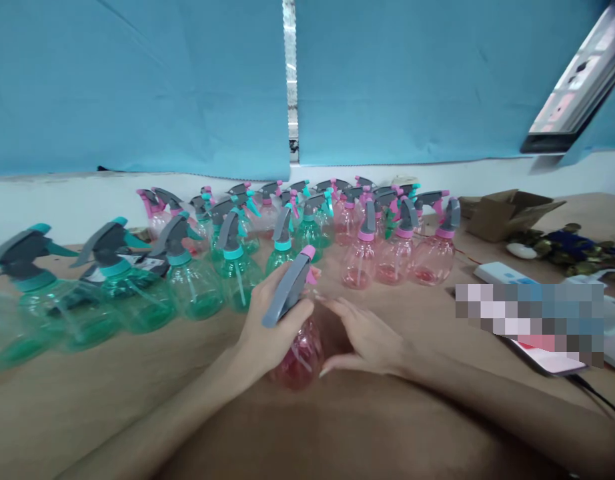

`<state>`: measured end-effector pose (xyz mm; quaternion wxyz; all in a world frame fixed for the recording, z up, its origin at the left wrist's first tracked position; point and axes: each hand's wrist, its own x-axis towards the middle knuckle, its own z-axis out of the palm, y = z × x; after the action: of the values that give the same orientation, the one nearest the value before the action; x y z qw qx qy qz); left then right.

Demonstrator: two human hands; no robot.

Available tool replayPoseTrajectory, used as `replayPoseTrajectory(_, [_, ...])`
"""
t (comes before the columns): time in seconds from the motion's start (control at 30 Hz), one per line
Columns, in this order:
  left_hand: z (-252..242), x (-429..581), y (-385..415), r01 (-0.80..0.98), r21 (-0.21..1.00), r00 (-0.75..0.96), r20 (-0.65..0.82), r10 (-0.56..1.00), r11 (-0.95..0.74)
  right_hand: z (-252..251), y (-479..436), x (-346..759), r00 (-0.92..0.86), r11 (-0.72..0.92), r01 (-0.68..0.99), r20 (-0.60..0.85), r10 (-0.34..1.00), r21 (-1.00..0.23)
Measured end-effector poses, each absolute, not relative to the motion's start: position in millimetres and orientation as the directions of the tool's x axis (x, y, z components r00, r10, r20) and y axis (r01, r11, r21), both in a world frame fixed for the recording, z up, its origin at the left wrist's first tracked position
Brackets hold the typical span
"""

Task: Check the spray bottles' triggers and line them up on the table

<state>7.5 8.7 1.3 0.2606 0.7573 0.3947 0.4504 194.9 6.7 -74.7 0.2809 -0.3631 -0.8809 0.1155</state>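
At the middle of the table, a pink spray bottle [298, 363] with a grey and pink trigger head stands slightly tilted. My left hand [270, 320] is wrapped round its neck, just under the spray head. To the right of the bottle is my right hand [370, 337], its fingers stretched out and the thumb apart, close to the bottle's side. Whether its fingertips touch the bottle I cannot tell. Green spray bottles [195, 290] with grey and turquoise heads line up to the left, and pink ones [395, 257] stand behind my right hand.
Several more spray bottles [317, 230] crowd the back of the table [112, 413] along the wall. On the right are an open cardboard box [507, 213], a white power strip [502, 273], a phone [552, 357] with a cable. A blue sheet [187, 80] covers the wall.
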Motion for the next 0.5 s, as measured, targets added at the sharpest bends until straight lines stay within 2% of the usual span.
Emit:
replayPoseTrajectory(0.13, [6.9, 5.5, 9.7, 0.411, 0.750, 0.263, 0.447, 0.855, -0.518, -85.2, 13.7, 215.0, -0.574, 0.660, 0.637, 0.326, 0.751, -0.399])
replayPoseTrajectory(0.3, [10.9, 4.6, 9.8, 0.391, 0.752, 0.306, 0.439, 0.845, -0.531, -89.5, 15.4, 223.5, -0.565, 0.599, 0.674, 0.221, 0.795, -0.432])
replayPoseTrajectory(0.5, [9.3, 3.3, 10.1, 0.376, 0.758, 0.305, 0.442, 0.843, -0.533, -89.6, 13.8, 223.0, -0.570, 0.598, 0.672, 0.209, 0.794, -0.437])
